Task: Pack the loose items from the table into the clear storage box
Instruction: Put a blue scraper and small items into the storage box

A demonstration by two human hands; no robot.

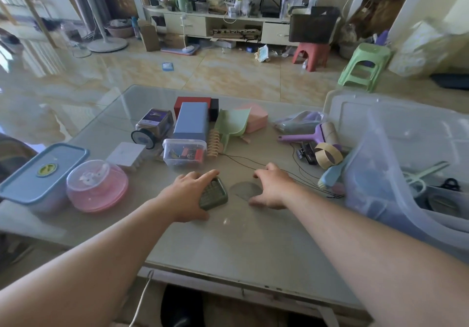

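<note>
The left hand [189, 194] grips a green soap dish [213, 194]; the right hand [272, 187] is spread, holding nothing. Next, I think, lift the dish into the clear box [380, 174] at 3 o'clock.

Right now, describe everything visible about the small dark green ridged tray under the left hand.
The small dark green ridged tray is a rounded rectangle, apparently plastic, with parallel ridges across its upper face. It lies on the glass-topped table, near the front middle, tilted slightly. The left hand grips it, fingers curled over the far edge and thumb at the near side. The right hand rests apart from it.
</note>
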